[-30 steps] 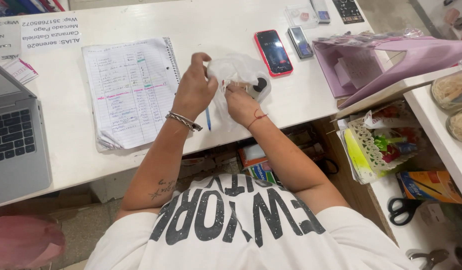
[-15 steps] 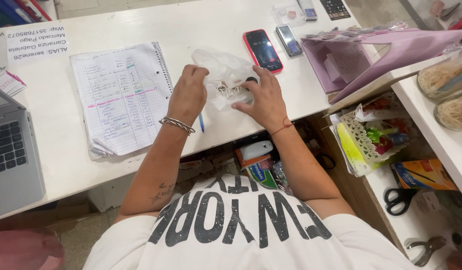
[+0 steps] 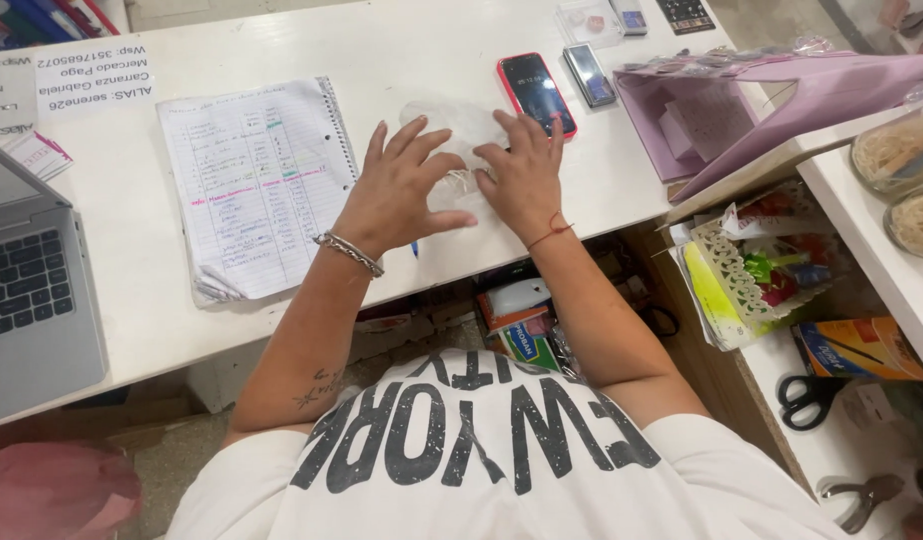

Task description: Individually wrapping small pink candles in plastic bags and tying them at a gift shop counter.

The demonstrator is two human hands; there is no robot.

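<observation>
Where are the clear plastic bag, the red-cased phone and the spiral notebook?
clear plastic bag [image 3: 460,125]: head view, upper bare part beyond the fingers.
red-cased phone [image 3: 534,88]: head view, middle of the dark screen.
spiral notebook [image 3: 252,180]: head view, centre of the written page.

clear plastic bag [image 3: 460,125] mostly covered by both hands; contents too pale to tell. laptop [image 3: 27,290], left of the notebook [image 3: 257,180], cut by left edge. pink blur [image 3: 52,495] below the laptop, unidentifiable. pliers [image 3: 862,497] partly cut at the bottom edge.
</observation>
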